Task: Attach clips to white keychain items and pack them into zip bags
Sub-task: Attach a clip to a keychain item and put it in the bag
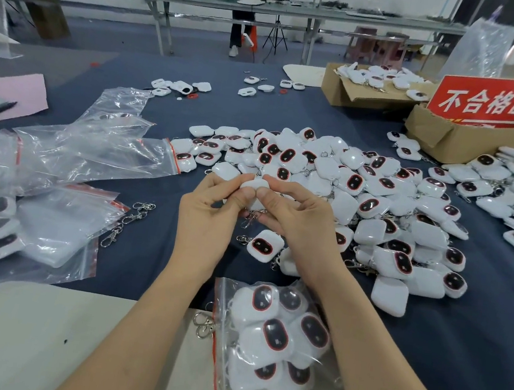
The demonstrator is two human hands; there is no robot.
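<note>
Both hands, left (207, 208) and right (295, 217), pinch one white keychain item (255, 185) between their fingertips; metal clip (251, 218) dangles below it. Filled zip bag (270, 336) lies under the wrists.

A worker's bare left forearm (142, 326) and right forearm (375, 355), left hand (208, 208) and right hand (295, 215); thumbnails trimmed short.

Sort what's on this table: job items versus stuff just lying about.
Job: left hand and right hand holding a white keychain item; loose clips; keychain pile; filled zip bag; empty zip bags.
Lying about: pink sheet; red sign; tripod.
</note>
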